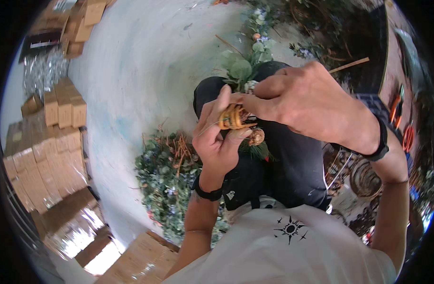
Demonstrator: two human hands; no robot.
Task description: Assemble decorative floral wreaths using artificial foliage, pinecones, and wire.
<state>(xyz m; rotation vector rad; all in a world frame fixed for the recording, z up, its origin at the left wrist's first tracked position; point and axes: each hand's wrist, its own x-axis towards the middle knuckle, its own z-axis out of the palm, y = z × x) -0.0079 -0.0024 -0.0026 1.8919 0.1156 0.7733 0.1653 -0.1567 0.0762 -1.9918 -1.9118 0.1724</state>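
Above my lap, my left hand (217, 135) is closed around a small orange-yellow ringed bundle (232, 118). A thin strand runs from the bundle across my left fingers. A brown ball like a small cone (256, 137) sits just below it, by my left thumb. My right hand (302, 102) is closed in a pinch right beside the bundle; what lies between its fingertips is hidden. Small white pieces (250, 86) show above the right fingertips. Green leaves of a garland (240, 68) extend away from there past my knees.
Leafy greenery with brown twigs (172, 189) lies on the floor to the left. Stacked cardboard boxes (51, 156) stand farther left. Orange-handled pliers (396, 109) and red-handled scissors (408, 136) lie at the right. Twig coils (366, 175) are beside my right leg.
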